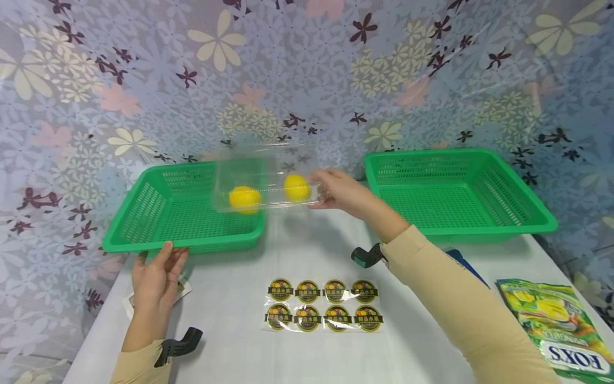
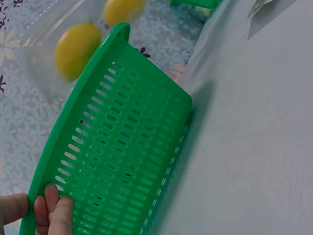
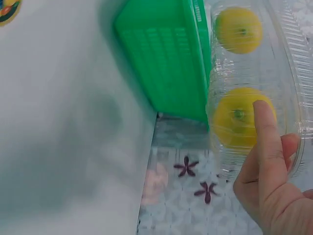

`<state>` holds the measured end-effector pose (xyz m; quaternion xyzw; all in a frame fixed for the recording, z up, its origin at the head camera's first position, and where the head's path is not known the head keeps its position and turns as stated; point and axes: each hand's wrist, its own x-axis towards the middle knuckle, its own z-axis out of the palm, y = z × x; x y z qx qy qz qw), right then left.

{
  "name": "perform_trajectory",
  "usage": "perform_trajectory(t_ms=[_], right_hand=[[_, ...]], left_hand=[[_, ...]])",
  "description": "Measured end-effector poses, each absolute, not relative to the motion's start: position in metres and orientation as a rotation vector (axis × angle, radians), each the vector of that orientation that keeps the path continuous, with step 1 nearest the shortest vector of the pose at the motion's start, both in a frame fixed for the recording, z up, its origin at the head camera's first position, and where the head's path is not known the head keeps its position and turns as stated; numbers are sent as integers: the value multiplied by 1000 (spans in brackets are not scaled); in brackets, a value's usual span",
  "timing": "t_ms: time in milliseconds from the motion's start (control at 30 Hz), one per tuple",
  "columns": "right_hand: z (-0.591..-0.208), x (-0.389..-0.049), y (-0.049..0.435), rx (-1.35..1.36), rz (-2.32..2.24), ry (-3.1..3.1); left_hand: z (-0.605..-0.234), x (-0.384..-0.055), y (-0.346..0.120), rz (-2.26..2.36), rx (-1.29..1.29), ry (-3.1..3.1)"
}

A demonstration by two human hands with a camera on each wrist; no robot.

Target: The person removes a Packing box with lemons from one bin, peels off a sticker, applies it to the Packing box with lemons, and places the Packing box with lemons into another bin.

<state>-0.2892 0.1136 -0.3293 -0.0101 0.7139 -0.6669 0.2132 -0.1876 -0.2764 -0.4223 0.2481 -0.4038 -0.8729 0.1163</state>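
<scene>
The fingers of the right hand [image 1: 341, 193] grasp one end of a clear plastic box [image 1: 272, 196], with two lemons [image 1: 245, 199] inside, to the left of these fingers. The left hand [image 1: 155, 280] has its fingers pinched on the near rim of a green basket [image 1: 184, 216], which extends beyond them. I think the step is the transfer of the box to this basket; the next move probably calls for level lowering and a steady rim.
</scene>
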Motion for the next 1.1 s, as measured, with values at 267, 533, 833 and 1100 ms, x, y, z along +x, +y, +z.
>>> perform_trajectory(t_ms=[267,533,833,1100], right_hand=[[-329,-282,151,-12,-1807,2015],[-334,-273,187,-25,-1774,2036],[-339,-267,209,-1,-1738,2069],[-341,-263,210,35,-1681,2100]], left_hand=[[-422,-188,-275,-2552,712,-1200],[-422,-187,-275,-2554,739,-1180],[-421,-184,-273,-2552,756,-1175],[-422,-184,-272,-2520,714,-1170]])
